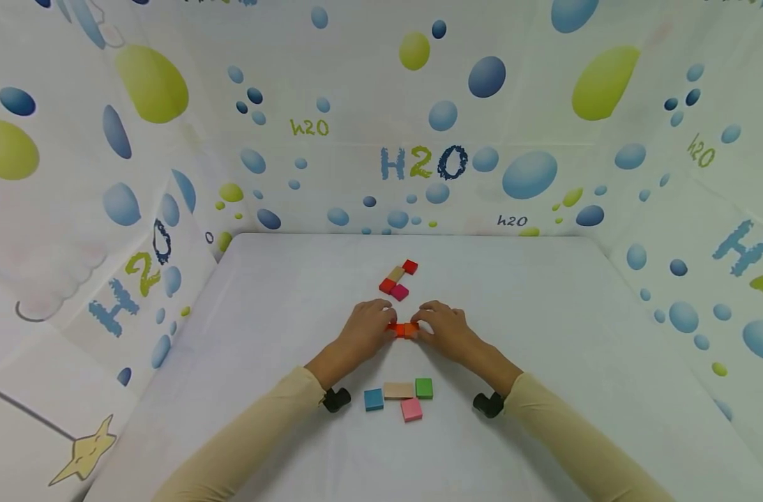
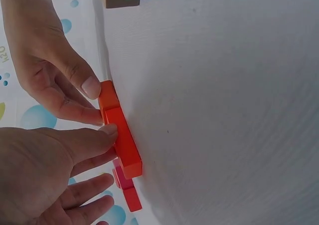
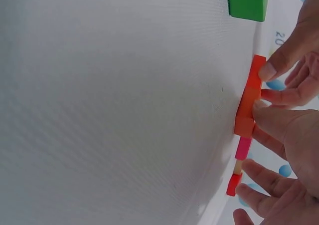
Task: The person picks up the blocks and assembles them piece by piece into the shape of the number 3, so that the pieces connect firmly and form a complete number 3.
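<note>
In the head view a red-orange block (image 1: 399,330) and an orange block (image 1: 409,330) lie end to end on the white table. My left hand (image 1: 367,328) pinches the red-orange block (image 2: 124,142) between thumb and fingers from the left. From the right, my right hand (image 1: 447,333) pinches the orange block (image 3: 245,112). The two blocks touch at their inner ends. Beyond them lie two red blocks (image 1: 409,266) (image 1: 387,286), a natural wood block (image 1: 396,274) and a crimson block (image 1: 399,292), set in a slanting row with the crimson one beside its near end.
Nearer the body lie a blue block (image 1: 374,399), a plain wood block (image 1: 398,390), a green block (image 1: 424,388) and a pink block (image 1: 411,410). A printed cloth (image 1: 356,139) with spots hangs behind and beside the table (image 1: 281,279).
</note>
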Action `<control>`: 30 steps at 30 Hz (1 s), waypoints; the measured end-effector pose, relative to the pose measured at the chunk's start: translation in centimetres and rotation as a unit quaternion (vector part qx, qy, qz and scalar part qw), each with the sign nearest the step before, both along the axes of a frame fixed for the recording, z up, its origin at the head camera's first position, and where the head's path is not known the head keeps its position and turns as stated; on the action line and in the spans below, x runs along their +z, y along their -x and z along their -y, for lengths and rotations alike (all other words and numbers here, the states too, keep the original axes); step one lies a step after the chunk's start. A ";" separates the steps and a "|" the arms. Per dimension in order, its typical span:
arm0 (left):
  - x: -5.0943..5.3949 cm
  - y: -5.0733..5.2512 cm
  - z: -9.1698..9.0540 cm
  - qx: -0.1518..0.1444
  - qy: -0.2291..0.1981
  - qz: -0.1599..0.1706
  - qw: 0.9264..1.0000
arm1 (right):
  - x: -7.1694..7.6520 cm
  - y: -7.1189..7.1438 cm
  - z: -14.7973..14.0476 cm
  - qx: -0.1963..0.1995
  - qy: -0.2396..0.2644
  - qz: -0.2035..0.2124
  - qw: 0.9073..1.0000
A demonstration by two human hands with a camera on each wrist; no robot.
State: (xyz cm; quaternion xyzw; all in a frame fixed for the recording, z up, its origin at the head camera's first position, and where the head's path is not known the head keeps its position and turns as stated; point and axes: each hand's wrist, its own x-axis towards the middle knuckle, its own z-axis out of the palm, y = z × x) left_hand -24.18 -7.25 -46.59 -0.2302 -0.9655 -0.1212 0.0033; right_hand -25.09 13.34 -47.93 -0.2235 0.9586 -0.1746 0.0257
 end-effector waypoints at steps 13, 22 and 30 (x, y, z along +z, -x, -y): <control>-0.5 0.2 0.2 -0.005 -0.010 0.011 1.000 | 0.3 -0.2 0.1 0.001 0.014 0.012 1.000; -0.3 0.2 0.1 -0.005 0.002 0.006 1.000 | 0.2 -0.9 -0.1 -0.002 0.011 -0.028 1.000; -0.2 0.3 0.2 -0.005 0.002 0.007 1.000 | 2.3 -4.9 -0.9 0.034 -0.043 0.040 0.998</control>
